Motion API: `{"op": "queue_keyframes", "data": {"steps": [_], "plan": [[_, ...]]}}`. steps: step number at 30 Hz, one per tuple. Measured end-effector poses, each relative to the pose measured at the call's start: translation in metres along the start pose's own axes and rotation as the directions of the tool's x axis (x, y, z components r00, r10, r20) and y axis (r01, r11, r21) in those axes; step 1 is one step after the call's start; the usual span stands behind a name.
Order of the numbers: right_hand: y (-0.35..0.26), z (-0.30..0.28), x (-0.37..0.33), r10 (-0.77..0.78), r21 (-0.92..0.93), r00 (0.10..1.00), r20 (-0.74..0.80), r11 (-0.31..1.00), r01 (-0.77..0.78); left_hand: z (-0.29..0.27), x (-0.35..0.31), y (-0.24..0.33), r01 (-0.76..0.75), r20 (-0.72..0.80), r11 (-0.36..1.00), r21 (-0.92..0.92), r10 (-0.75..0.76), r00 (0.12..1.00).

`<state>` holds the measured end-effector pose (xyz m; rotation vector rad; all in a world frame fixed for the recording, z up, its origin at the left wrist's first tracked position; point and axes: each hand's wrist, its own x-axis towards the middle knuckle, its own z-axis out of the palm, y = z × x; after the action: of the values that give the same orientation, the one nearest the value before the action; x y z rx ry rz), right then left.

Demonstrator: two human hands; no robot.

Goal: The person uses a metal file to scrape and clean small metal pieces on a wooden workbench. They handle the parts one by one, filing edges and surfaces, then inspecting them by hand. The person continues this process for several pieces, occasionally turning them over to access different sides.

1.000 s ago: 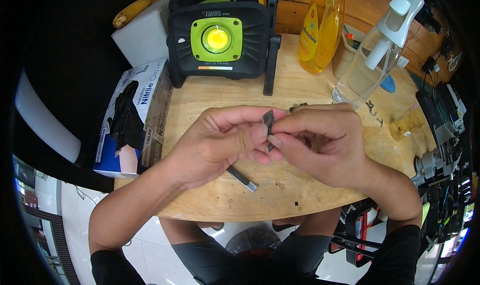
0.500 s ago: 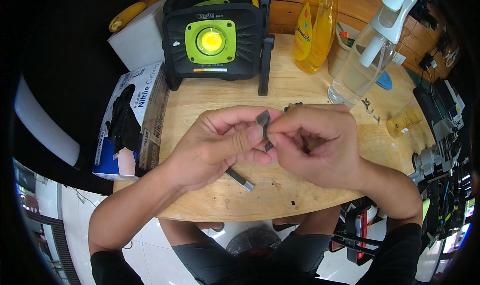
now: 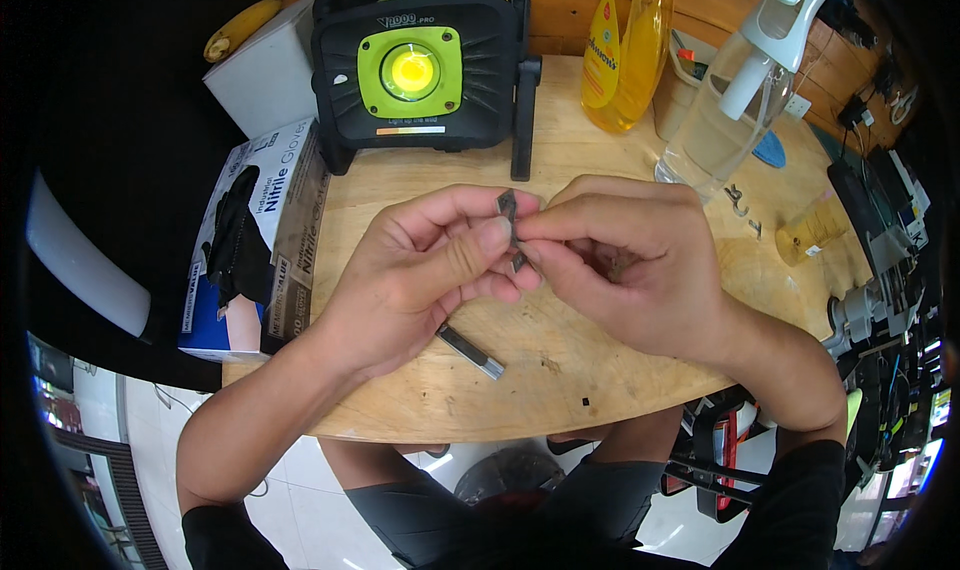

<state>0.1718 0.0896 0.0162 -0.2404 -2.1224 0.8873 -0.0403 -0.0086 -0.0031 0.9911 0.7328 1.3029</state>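
Over the middle of the table, my left hand (image 3: 410, 275) grips a small dark grey flat piece (image 3: 506, 204) between thumb and fingers. Its angular ends stick out above and below my thumb; the middle is partly covered. From the other side my right hand (image 3: 640, 270) pinches at the same piece, thumb and forefinger meeting at its edge. Whether a second tiny part sits in that pinch, I cannot see. Below my left hand, a slim dark bar with a silver end (image 3: 472, 354) lies on the wood.
A wooden table (image 3: 570, 370) carries a work light (image 3: 420, 80), its lamp lit. Left stands a glove box (image 3: 300, 200); right are a yellow liquid bottle (image 3: 625, 60), a clear spray bottle (image 3: 715, 120) and an amber-tinted cup (image 3: 810, 232). Small metal bits (image 3: 736, 200) lie near the cup.
Both hands have shifted slightly up and left with the grey piece, which now stands more upright. My right fingertips still pinch at its edge. The view has tilted a little.
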Motion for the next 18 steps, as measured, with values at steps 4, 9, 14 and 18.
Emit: {"op": "queue_keyframes", "data": {"steps": [4, 9, 14, 18], "plan": [[0.0, -0.003, 0.0, -0.09, -0.139, 0.996, 0.03, 0.986, 0.093, 0.002, 0.001, -0.002, -0.006, -0.006, 0.999, 0.038, 0.007, 1.0], [0.004, -0.005, 0.003, -0.182, -0.227, 0.98, 0.075, 0.954, 0.195, 0.004, 0.0, -0.001, 0.014, -0.024, 0.998, 0.065, -0.012, 1.0], [0.004, -0.003, 0.002, -0.227, -0.323, 0.972, 0.064, 0.917, 0.236, 0.006, -0.002, 0.0, -0.01, -0.062, 0.99, 0.137, 0.019, 0.998], [0.008, -0.002, 0.001, -0.254, -0.444, 0.965, 0.063, 0.859, 0.255, 0.015, -0.001, 0.001, -0.025, -0.105, 0.977, 0.212, 0.049, 0.993]]}}
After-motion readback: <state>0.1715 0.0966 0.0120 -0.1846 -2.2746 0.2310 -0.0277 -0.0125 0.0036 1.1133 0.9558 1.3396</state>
